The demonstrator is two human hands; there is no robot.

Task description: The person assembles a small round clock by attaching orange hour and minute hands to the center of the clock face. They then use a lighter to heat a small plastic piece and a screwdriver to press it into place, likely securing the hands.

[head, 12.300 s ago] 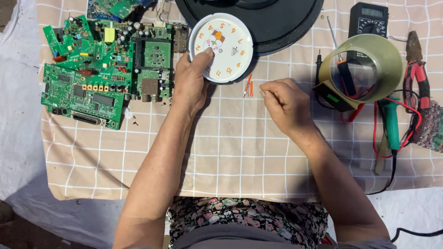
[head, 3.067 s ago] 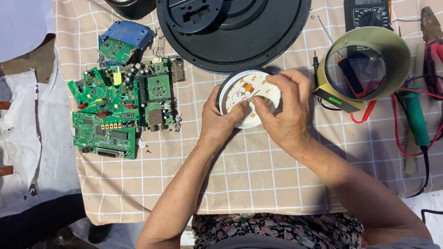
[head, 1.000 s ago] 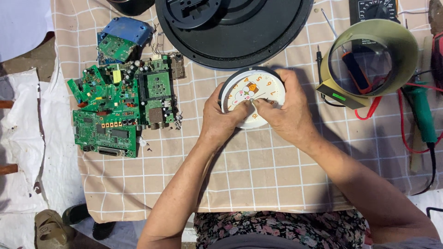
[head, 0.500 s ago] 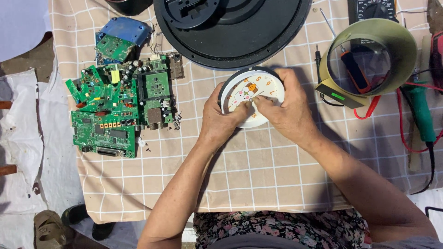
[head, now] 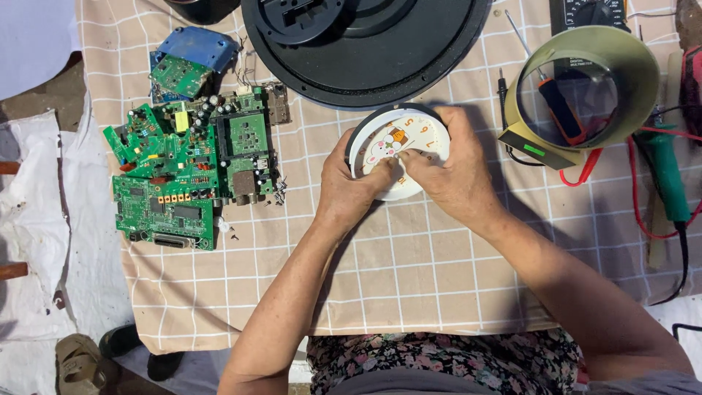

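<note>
Both hands are on a small round white clock face (head: 398, 150) sitting on the checked tablecloth (head: 409, 271), roughly in the middle of the table just below the big black round housing (head: 365, 44). The left hand (head: 351, 186) cups the lower left edge of the dial with the thumb lying up on its face, and the right hand (head: 453, 172) wraps over the right side, with thumb and forefinger pinched together at the centre of the dial, right where the left thumb tip is. So both are closed on the clock face, though I can't make out whether anything tiny is caught in that pinch, it's too small to tell. The dial has a dark rim around it, a cartoon picture and some orange bits on the white. Off to the left there's a pile of green circuit boards (head: 186, 179) lying flat on the cloth, with a blue plastic casing (head: 194, 47) at the far end holding another small board. On the right there's an olive green magnifier lamp head (head: 585, 88), tipped so you look through the lens, with a screwdriver behind the glass. Past that, a green-handled soldering iron (head: 665, 172) with red and black leads, and a multimeter (head: 592, 11) at the top edge. Floral clothing at the bottom.
</note>
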